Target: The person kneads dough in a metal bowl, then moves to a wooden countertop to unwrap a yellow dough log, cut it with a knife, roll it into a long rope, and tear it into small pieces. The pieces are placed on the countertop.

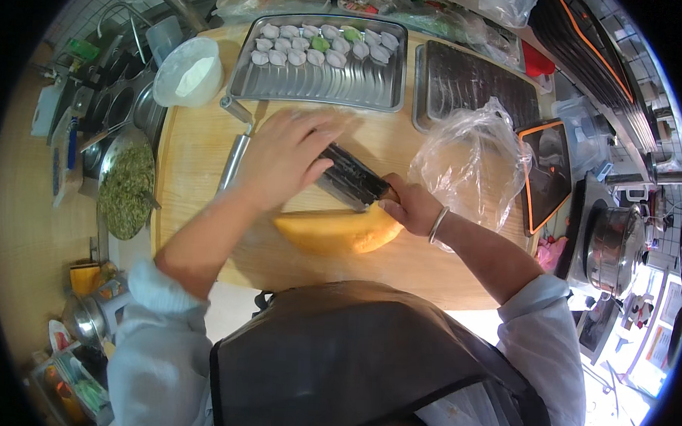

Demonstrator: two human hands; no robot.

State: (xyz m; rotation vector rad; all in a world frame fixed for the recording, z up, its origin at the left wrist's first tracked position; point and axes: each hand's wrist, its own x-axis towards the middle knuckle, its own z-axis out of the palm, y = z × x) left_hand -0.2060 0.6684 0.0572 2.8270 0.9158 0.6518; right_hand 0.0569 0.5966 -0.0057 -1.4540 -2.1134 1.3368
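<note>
A broad dark-bladed cleaver (355, 176) slants across the middle of the wooden board, its wooden handle gripped by my right hand (412, 205). Just below the blade lies a yellow half-moon lump (337, 231) that looks like dough; the blade hides part of its upper edge. My left hand (289, 153) is over the far end of the blade, thumb apart from the fingers. Its fingertips are blurred, and whether they touch the blade cannot be told. Beside my left wrist lies a small metal-handled roller (235, 162), partly covered by my arm.
Several white and green dumplings (320, 43) sit in a metal tray (318, 89). Around the board (293, 268) are a white-powder bowl (163, 82), a pan of green filling (126, 189), dark trays (483, 82), a plastic bag (469, 156), an orange-framed tablet (548, 170) and a steel pot (613, 248).
</note>
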